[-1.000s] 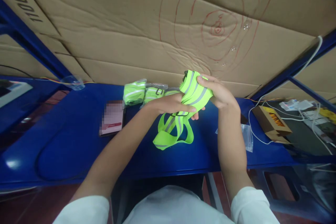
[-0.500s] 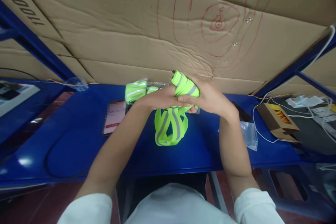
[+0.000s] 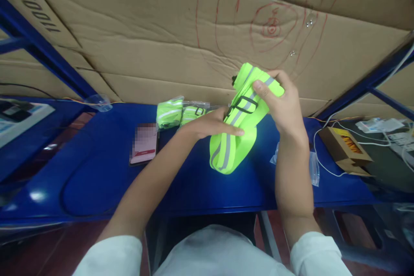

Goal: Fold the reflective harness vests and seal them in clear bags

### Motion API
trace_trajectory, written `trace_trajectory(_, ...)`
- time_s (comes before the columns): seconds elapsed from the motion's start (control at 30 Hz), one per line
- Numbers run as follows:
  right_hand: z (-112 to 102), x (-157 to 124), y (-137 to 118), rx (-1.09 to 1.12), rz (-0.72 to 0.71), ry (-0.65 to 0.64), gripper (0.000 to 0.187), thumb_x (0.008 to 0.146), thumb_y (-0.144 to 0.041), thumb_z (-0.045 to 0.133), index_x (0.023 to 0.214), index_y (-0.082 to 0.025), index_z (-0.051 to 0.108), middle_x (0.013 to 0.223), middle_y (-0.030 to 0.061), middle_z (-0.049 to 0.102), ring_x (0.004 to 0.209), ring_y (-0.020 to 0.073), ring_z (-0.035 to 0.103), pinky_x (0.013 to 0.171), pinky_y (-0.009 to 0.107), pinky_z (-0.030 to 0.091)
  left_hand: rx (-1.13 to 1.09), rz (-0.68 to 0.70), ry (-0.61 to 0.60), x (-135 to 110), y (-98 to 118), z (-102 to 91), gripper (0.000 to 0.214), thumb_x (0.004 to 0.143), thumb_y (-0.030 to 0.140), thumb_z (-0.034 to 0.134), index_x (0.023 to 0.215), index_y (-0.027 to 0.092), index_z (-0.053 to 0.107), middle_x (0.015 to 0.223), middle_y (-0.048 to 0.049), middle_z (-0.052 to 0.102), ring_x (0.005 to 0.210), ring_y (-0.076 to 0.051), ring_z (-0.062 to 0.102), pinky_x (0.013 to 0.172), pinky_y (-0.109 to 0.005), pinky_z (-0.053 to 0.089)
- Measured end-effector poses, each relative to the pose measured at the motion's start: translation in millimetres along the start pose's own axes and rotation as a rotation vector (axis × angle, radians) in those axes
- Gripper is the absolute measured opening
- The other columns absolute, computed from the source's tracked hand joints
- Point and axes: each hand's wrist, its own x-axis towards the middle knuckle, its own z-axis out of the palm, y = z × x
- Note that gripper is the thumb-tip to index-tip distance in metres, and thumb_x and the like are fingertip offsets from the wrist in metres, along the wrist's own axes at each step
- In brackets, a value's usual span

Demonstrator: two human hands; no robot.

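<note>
A neon-yellow reflective strap (image 3: 233, 148) with a grey stripe is held up over the blue table, partly wound into a roll. My right hand (image 3: 284, 99) grips the rolled upper part, its thumb pressed on the front. Lower down, my left hand (image 3: 215, 124) is closed on the strap below a black slide buckle (image 3: 245, 104), its index finger lying across the band. A loose loop hangs beneath both hands. Behind my left wrist lie neon-yellow straps in clear plastic bags (image 3: 170, 113), one showing a black buckle.
A phone (image 3: 144, 143) with a lit screen lies left of the bagged straps. A clear cup (image 3: 102, 103) stands at the back left. Clear plastic bags (image 3: 313, 168), an open cardboard box (image 3: 345, 148) and white cables are on the right. Cardboard (image 3: 145, 56) walls the back.
My hands have moved apart from their clasp round the roll. The right hand has lifted the roll up and to the right, and the black slide buckle now shows.
</note>
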Motion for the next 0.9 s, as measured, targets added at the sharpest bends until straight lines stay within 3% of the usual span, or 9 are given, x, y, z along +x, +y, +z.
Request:
trace_trajectory(0.13, 9, 1, 1, 0.049, 0.052, 0.016, 0.048, 0.086, -0.072, 0.073, 0.093, -0.025, 0.062, 0.078, 0.0000, 0.065, 0.070, 0.0178, 0.065, 0.063, 0.034, 0.058, -0.202, 0.139, -0.128, 2, -4, 16.7, 0.054, 0.071, 0.030, 0.094, 0.119, 0.016, 0.074, 0.120, -0.0115, 0.078, 0.113, -0.030, 0.073, 0.100, -0.043, 0.059)
trace_trajectory(0.3, 10, 3, -2, 0.001, -0.034, 0.092, 0.047, 0.082, -0.067, 0.080, 0.098, -0.025, 0.066, 0.089, 0.0026, 0.069, 0.080, 0.0197, 0.067, 0.075, 0.037, 0.059, -0.292, 0.129, -0.122, 9, -9, 28.5, 0.040, 0.075, 0.034, 0.091, 0.104, 0.011, 0.076, 0.106, -0.0139, 0.079, 0.100, -0.029, 0.076, 0.093, -0.042, 0.061)
trace_trajectory(0.47, 4, 3, 1, 0.108, 0.097, 0.059, 0.044, 0.082, -0.066, 0.080, 0.091, -0.024, 0.068, 0.084, -0.0003, 0.069, 0.082, 0.0187, 0.069, 0.075, 0.034, 0.057, -0.015, 0.071, -0.118, 4, -4, 7.7, 0.038, 0.081, 0.040, 0.087, 0.104, 0.013, 0.074, 0.100, -0.0101, 0.078, 0.092, -0.024, 0.074, 0.084, -0.036, 0.061)
trace_trajectory(0.63, 17, 6, 8, 0.347, 0.298, -0.186, 0.048, 0.086, -0.071, 0.072, 0.087, -0.024, 0.069, 0.089, 0.0028, 0.074, 0.087, 0.0209, 0.071, 0.076, 0.035, 0.059, 0.285, 0.069, -0.022, -10, 10, -12.5, 0.049, 0.078, 0.042, 0.088, 0.117, 0.017, 0.072, 0.115, -0.0088, 0.079, 0.105, -0.028, 0.075, 0.090, -0.037, 0.061)
trace_trajectory(0.7, 24, 8, 15, 0.356, 0.315, -0.213, 0.049, 0.087, -0.073, 0.070, 0.087, -0.024, 0.068, 0.089, 0.0032, 0.074, 0.089, 0.0207, 0.071, 0.078, 0.035, 0.059, 0.352, 0.111, 0.008, -12, 13, -14.5, 0.052, 0.077, 0.043, 0.088, 0.118, 0.017, 0.072, 0.117, -0.0093, 0.079, 0.108, -0.030, 0.075, 0.093, -0.039, 0.060)
trace_trajectory(0.83, 30, 10, 26, 0.215, 0.116, 0.008, 0.042, 0.082, -0.063, 0.081, 0.088, -0.024, 0.067, 0.092, 0.0007, 0.072, 0.084, 0.0163, 0.068, 0.078, 0.032, 0.057, 0.254, 0.170, -0.120, -12, 15, -13.2, 0.044, 0.080, 0.039, 0.085, 0.116, 0.015, 0.074, 0.117, -0.0110, 0.079, 0.108, -0.028, 0.075, 0.094, -0.039, 0.061)
trace_trajectory(0.9, 27, 8, 23, 0.121, -0.018, -0.045, 0.039, 0.094, -0.063, 0.069, 0.092, -0.024, 0.071, 0.096, 0.0022, 0.074, 0.088, 0.0175, 0.069, 0.084, 0.034, 0.058, 0.165, 0.188, -0.133, -11, 15, -12.4, 0.044, 0.080, 0.037, 0.086, 0.115, 0.015, 0.074, 0.115, -0.0113, 0.079, 0.107, -0.028, 0.076, 0.095, -0.040, 0.062)
